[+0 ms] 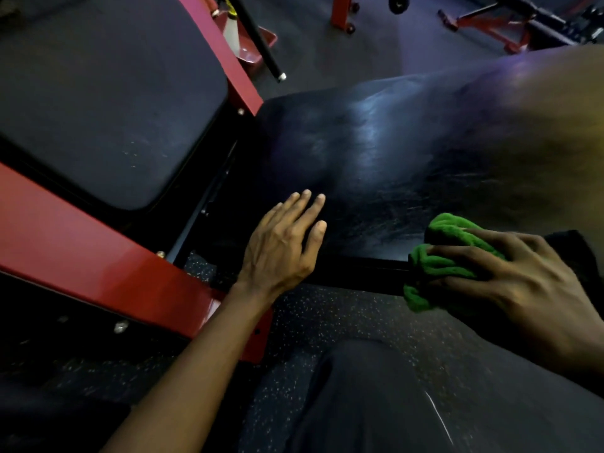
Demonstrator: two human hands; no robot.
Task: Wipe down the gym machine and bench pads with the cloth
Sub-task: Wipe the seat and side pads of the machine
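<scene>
Two hands are down on the black bench pad at this point. Left hand is laid flat on the near-left corner of it, fingers straight and a bit spread, holding nothing. Right hand has its fingers curled over a bunched-up green cloth, pressing it against the pad's near edge. That puts the cloth partly on top and partly hanging over the front side. Pad surface looks streaky, with a bluish sheen further up. Off to the left there's a second dark pad set in a red frame, with a gap between it and the bench pad. Underneath is speckled rubber floor, and the person's leg in dark trousers shows at the bottom. More red equipment sits way in the back, too blurry for detail.
</scene>
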